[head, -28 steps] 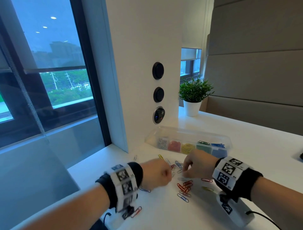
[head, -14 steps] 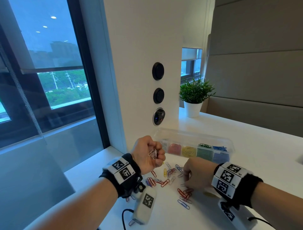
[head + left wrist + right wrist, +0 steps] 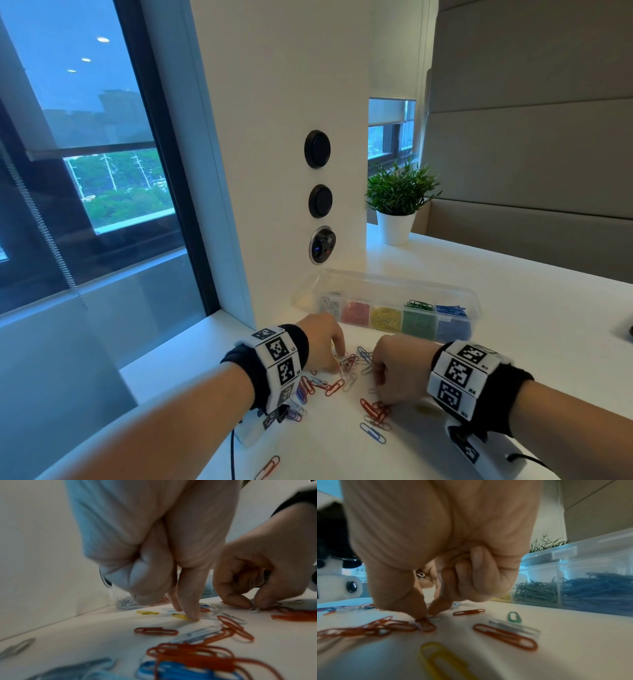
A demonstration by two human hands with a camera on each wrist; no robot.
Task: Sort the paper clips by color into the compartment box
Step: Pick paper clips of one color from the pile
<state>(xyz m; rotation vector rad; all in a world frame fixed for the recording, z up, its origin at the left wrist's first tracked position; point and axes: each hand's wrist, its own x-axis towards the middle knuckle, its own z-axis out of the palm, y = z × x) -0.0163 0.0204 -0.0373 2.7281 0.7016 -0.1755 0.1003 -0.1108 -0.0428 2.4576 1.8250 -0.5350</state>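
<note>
The clear compartment box (image 3: 476, 318) stands by the white column, with white, red, yellow, green and blue clips in separate cells. Loose paper clips (image 3: 334, 387) of mixed colours lie on the white table in front of it. My left hand (image 3: 339, 358) is down among them. Its thumb and forefinger tips (image 3: 188, 613) meet on a yellow clip (image 3: 178, 615), and the other fingers are curled. My right hand (image 3: 382, 399) pinches a white clip (image 3: 435, 618) that lies on the table beside several red clips (image 3: 368, 628). A small white clip (image 3: 420, 574) shows inside its curled fingers.
A potted plant (image 3: 397, 195) stands at the back of the table. The column (image 3: 274, 171) with round sockets rises behind the box, and a window is to the left. One red clip (image 3: 269, 467) lies near the table's front edge. Cables trail from the wrist cameras.
My left hand lifted a bunch of white clips up beside the box, then came back down onto the pile without them. The right hand stayed low, picking among the clips.
</note>
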